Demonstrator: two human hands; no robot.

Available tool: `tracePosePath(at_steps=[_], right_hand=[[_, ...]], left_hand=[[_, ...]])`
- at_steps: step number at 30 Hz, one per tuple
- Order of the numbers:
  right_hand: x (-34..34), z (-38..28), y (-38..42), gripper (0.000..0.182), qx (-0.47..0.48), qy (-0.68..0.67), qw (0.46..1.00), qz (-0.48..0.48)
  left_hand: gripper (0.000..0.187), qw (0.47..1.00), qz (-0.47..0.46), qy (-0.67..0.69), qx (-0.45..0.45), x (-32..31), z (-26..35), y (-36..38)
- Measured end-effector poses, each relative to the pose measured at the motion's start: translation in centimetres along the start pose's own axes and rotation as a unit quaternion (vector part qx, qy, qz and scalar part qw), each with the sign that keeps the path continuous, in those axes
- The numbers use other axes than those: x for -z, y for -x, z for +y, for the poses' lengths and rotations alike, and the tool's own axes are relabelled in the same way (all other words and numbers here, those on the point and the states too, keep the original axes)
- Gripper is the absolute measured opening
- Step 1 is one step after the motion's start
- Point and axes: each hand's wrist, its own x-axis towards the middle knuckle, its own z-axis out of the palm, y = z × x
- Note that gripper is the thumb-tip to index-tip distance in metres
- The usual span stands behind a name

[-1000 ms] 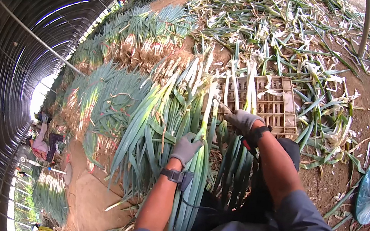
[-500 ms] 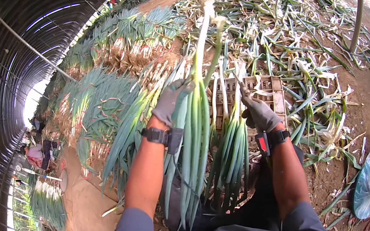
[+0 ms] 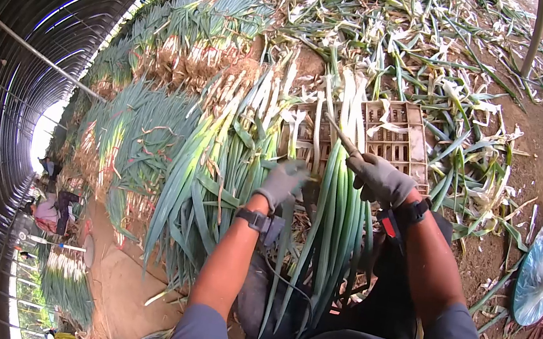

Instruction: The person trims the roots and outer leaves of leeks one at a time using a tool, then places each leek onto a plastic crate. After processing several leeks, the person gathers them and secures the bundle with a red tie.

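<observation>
I see the left hand [image 3: 281,182] gloved, grip curled loosely on green onion stalks [image 3: 336,231] lying across the lap, white ends toward the crate [image 3: 402,142]. Right hand [image 3: 382,179] grip clamped on a knife [image 3: 340,135], blade pointing at the white ends. Stacked onion pile [image 3: 207,166] just left of the hands. Trimmings [image 3: 448,55] litter the ground beyond the crate.

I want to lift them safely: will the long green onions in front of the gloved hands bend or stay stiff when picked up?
The green onions look long and thin, so probably floppy at the leaf ends. White stalks look firmer. Leaves may tear easily.
</observation>
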Motion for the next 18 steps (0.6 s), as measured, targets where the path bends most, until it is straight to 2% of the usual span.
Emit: tracePosePath(at_steps=[2,3,5,8,9,11,12,13,14,16,17,18], right_hand=[[-0.6,0.1,-0.8,0.045,-0.015,0.016,1.000,-0.009],[-0.7,0.0,-1.1,0.045,-0.009,0.014,1.000,-0.006],[-0.9,-0.3,-1.3,0.044,0.000,0.011,1.000,0.000],[-1.0,-0.6,-1.8,0.044,-0.005,0.022,1.000,0.003],[-1.0,-0.8,-1.9,0.044,0.000,0.032,0.999,-0.004],[-1.0,-1.3,-1.5,0.043,0.007,0.043,0.999,0.001],[-1.0,-1.3,-1.5,0.043,0.012,0.038,0.999,0.001],[-1.1,-1.8,-1.6,0.043,0.001,0.048,0.999,0.013],[-1.0,-2.5,-1.2,0.043,-0.014,0.065,0.997,0.025],[-0.7,-1.6,-2.1,0.052,-0.005,0.079,0.996,0.031],[-0.7,-1.6,-2.2,0.052,0.000,0.073,0.997,0.034],[-0.8,-1.6,-2.1,0.052,0.004,0.067,0.997,0.038]], left_hand=[[0.055,0.987,0.157,-0.017,0.039,1.5,-1.0,-1.4],[0.056,0.974,0.169,-0.147,0.042,1.9,-1.4,-2.6],[0.059,0.898,0.184,-0.396,0.046,2.0,-2.4,-4.5],[0.059,0.879,0.135,-0.433,0.145,-0.3,-2.7,-5.9],[0.051,0.873,0.143,-0.452,0.117,-0.5,-2.5,-5.8],[0.048,0.871,0.081,-0.476,0.091,0.6,-1.8,-6.2],[0.047,0.868,0.047,-0.488,0.079,1.2,-1.2,-6.4],[0.047,0.855,-0.026,-0.516,0.046,2.6,-0.8,-7.1],[0.046,0.844,-0.110,-0.524,0.034,4.2,0.2,-8.4],[0.044,0.882,-0.004,-0.472,0.013,7.7,7.3,-8.6],[0.053,0.946,0.113,-0.298,0.049,10.2,10.1,-10.3],[0.051,0.963,0.188,-0.160,-0.104,13.6,7.6,-13.1]])
